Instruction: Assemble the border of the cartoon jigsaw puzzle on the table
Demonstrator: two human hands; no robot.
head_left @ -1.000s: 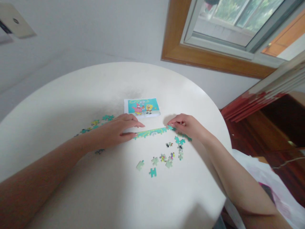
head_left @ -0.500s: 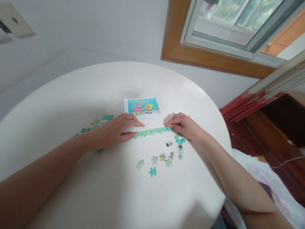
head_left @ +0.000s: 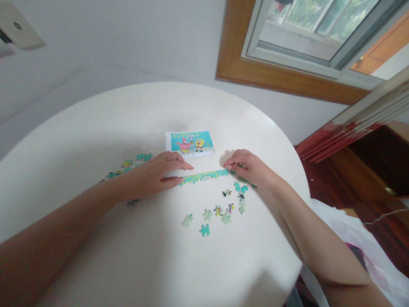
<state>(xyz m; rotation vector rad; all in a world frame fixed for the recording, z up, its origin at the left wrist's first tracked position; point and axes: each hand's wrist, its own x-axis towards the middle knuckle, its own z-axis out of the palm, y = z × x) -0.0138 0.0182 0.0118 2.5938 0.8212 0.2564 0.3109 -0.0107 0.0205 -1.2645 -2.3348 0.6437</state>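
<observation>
Puzzle strip (head_left: 204, 176): lies flat on the white desk (head_left: 153, 264), between the two hands and just on the near side of the picture card (head_left: 191, 143). Touched at the left end by the thumb of a left hand (head_left: 163, 172) with fingers parted, apparently to steady. Met at the right end by a right hand (head_left: 246, 166) with fingertips drawn together; cannot tell whether gripping the end piece or merely resting against it. Could buckle or spring apart at a joint, if squeezed too hard from both ends. Could also swing out of line, given a slanted push from the right and too light a thumb on the left. Might look joined at the right yet sit slightly raised, from a tab not pressed fully home. With a careless drop of the right hand, might scatter the teal pieces (head_left: 244, 189) just below. With a drag of the left forearm (head_left: 105, 196), might sweep the piece cluster (head_left: 127, 163) aside.
</observation>
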